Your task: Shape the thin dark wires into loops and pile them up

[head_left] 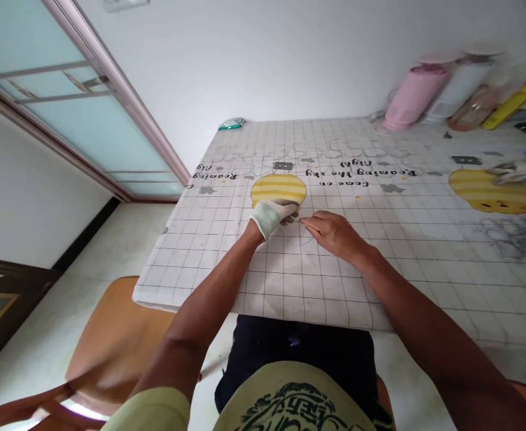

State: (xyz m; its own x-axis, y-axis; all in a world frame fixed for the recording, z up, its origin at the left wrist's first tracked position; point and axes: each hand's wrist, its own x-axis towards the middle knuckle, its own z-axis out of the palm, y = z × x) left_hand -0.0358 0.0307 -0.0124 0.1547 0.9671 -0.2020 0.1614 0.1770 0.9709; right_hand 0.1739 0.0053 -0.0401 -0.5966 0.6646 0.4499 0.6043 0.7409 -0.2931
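Observation:
My left hand (277, 214), in a white glove with grey fingers, is closed in a pinch above the table (271, 281). Close to its right, my bare right hand (334, 232) pinches with thumb and forefinger. A thin wire (305, 244) curves in a loop just below and between the hands; its ends are hidden or too fine to follow. Farther back on the cloth lies a row of thin, bent wire pieces (312, 148). To the right sits a tangled heap of thin dark wire (523, 238).
A second glove (518, 172) lies at the right. Along the wall stand a pink cylinder (415, 99), a white one (458, 90), a brown bottle (473, 109) and a yellow-and-red box (516, 102). A green-and-white packet (231, 124) rests at the far left corner. A wooden chair (114, 335) is at left.

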